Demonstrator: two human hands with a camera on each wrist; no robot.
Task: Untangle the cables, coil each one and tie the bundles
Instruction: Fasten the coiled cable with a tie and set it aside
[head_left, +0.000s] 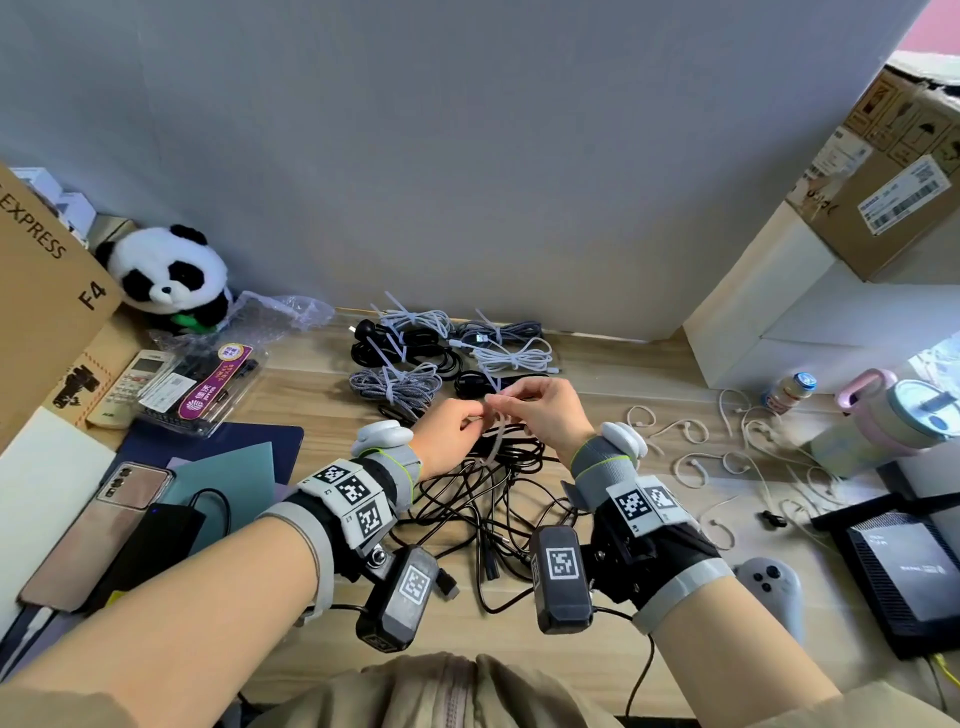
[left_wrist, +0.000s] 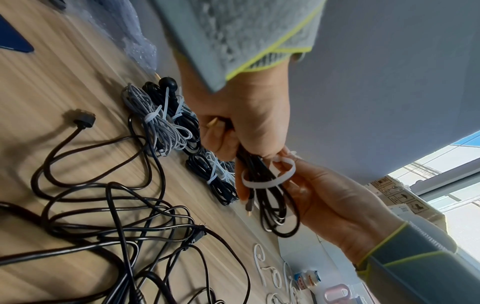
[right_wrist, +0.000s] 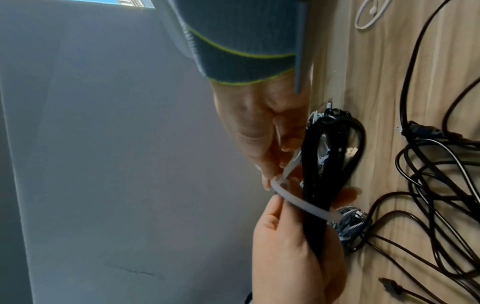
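Note:
Above the wooden table my left hand (head_left: 452, 426) (left_wrist: 233, 123) (right_wrist: 293, 246) grips a coiled black cable (left_wrist: 275, 205) (right_wrist: 327, 164). A white zip tie (head_left: 496, 441) (left_wrist: 270, 179) (right_wrist: 303, 205) runs as a loose loop around the coil. My right hand (head_left: 545, 410) (left_wrist: 332, 197) (right_wrist: 259, 139) pinches the tie's end between thumb and fingers. A tangle of black cables (head_left: 483, 514) (left_wrist: 116, 222) (right_wrist: 428, 185) lies on the table below the hands. Several tied bundles (head_left: 415, 353) (left_wrist: 161, 123) sit behind, near the wall.
Loose white zip ties (head_left: 727, 452) are scattered at right, by a small bottle (head_left: 789, 389) and a pink cup (head_left: 904, 410). A game controller (head_left: 769, 582) and a black router (head_left: 904, 566) lie near right. A phone (head_left: 98, 530), a remote (head_left: 135, 384), a panda toy (head_left: 171, 275) and a cardboard box (head_left: 47, 291) stand left.

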